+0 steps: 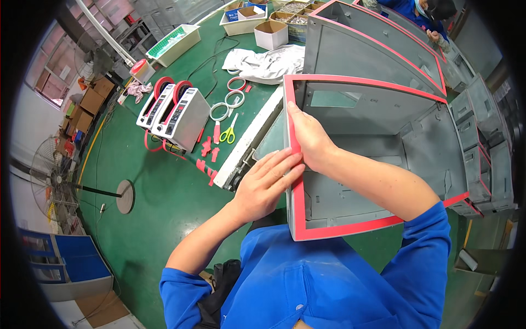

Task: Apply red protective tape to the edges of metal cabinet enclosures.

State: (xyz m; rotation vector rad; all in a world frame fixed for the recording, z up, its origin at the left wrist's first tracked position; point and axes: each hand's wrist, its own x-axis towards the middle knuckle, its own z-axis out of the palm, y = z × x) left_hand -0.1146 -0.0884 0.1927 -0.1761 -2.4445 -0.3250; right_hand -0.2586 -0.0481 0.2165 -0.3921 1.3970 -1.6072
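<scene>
I'm looking down over a blue work shirt, and both forearms come up from the lower edge toward the middle of the frame. My left hand (268, 183) lies flat, fingers (285, 167) stretched out together and pressed on the left rim of the grey metal housing (378, 148) — nothing gripped, just pushing down on the red tape strip (298, 203) that runs along that edge. My right hand (309, 137) crosses over from the right, wrist bent, fingers curled over the same rim a little higher up, thumb lying along the red strip; it pinches the edge of the housing rather than closing fully.

The housing sits at centre and centre right, open side up, its rim outlined in red on the left, top and bottom. A second grey housing (372, 49) with red edging stands just behind it, toward the top of the frame.

On the green table (164, 192), upper left — two white tape dispensers (175, 112) side by side, each carrying a red roll. Right of them lie white tape rolls (227, 104) and yellow-handled scissors (229, 133), with short red tape pieces (208, 148) stuck along the table's edge. Further up there's a white open carton (270, 34), a green-and-white tray (174, 43) and a crumpled white plastic bag (268, 63). Another person's hands (434, 35) show at the top right.
</scene>
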